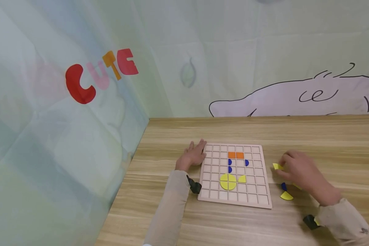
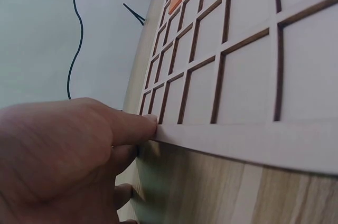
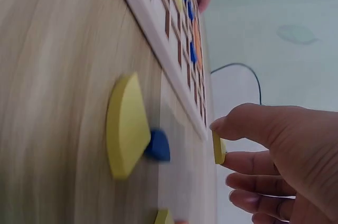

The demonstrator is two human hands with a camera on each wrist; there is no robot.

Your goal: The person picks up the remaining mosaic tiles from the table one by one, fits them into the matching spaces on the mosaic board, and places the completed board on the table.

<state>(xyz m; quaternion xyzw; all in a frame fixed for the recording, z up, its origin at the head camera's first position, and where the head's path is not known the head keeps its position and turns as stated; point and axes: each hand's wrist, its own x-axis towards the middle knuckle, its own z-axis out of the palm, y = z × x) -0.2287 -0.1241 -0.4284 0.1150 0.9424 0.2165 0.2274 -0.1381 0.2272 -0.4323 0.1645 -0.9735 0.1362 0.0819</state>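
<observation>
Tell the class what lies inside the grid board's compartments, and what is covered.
The grid board holds two orange squares, three blue half-discs, four yellow quarters forming a circle, and another yellow quarter. The pieces hide the cell floors beneath them.

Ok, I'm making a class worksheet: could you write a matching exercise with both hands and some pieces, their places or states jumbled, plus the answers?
1. left hand
2. right hand
3. loose blue piece
4. orange squares

A. pinching a yellow piece
B. side by side in the board
C. touching the board's edge
D. lying on the table, beside the board

Pairs: 1-C, 2-A, 3-D, 4-B
</observation>
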